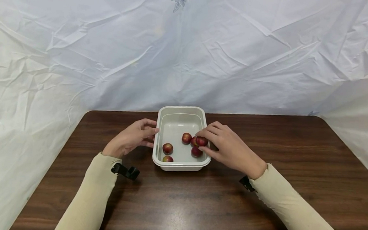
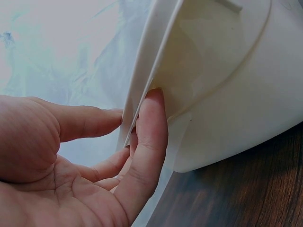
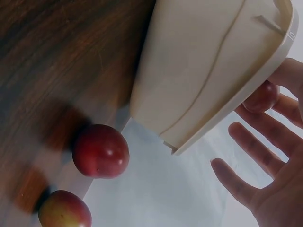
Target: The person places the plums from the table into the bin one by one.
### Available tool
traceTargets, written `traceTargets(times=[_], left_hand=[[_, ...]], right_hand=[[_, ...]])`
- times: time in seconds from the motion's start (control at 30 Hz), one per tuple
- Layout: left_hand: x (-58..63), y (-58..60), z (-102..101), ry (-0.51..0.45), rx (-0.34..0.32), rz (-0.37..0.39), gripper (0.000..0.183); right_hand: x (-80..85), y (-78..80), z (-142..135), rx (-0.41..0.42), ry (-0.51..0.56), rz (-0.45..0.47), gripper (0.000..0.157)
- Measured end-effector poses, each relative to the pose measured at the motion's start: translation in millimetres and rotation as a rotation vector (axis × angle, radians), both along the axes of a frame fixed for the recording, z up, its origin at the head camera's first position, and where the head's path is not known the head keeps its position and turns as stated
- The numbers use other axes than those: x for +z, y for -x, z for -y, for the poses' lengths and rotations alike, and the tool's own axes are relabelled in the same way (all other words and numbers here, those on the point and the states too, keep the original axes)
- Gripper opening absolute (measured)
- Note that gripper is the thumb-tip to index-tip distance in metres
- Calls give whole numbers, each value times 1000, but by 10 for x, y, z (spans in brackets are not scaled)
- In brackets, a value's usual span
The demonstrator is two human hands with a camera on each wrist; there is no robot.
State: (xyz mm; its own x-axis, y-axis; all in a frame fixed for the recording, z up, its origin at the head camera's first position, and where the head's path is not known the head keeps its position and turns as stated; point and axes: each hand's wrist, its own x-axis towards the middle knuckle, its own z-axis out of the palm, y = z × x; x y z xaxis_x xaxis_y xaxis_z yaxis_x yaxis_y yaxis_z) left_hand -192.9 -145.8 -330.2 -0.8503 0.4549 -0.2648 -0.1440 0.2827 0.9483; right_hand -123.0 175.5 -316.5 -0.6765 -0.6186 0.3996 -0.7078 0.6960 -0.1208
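Observation:
A white plastic box (image 1: 178, 119) stands on the table with several red-and-yellow plums inside. My left hand (image 1: 136, 135) pinches its left rim, thumb on one side and index finger on the other, as the left wrist view shows close up. Over the right part of the box, my right hand (image 1: 228, 147) holds a dark red plum (image 1: 202, 141) between thumb and fingers. Below it lie a plum (image 1: 196, 151) and another partly covered one. Further plums rest at the middle (image 1: 186, 138), the left (image 1: 168, 148) and the near left corner (image 1: 168, 159).
In the right wrist view, a red plum (image 3: 100, 151) and a yellow-red plum (image 3: 65, 209) lie on the table beside the box; the head view has them hidden behind the right hand. The dark wooden table (image 1: 177, 204) ends at a white sheet (image 1: 180, 58) behind.

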Motion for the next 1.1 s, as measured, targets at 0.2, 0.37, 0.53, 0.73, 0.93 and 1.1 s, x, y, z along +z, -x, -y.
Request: traceTargets(times=[0.2, 0.37, 0.53, 0.73, 0.93, 1.1], left_hand=[[10, -10, -3, 0, 3, -3, 47], [8, -10, 0, 1, 4, -3, 48], [5, -12, 0, -2, 2, -4, 48], [4, -11, -3, -11, 0, -1, 48], [9, -11, -23, -29, 2, -2, 49], [5, -8, -21, -32, 3, 5, 47]], right_hand=[[-13, -2, 11, 2, -8, 4, 30], [-11, -2, 10, -3, -12, 19, 32], [-1, 0, 1, -12, -18, 27, 33], [49, -2, -42, -24, -14, 21, 35], [97, 31, -109, -45, -11, 1, 36], [116, 55, -166, -71, 13, 2, 36]])
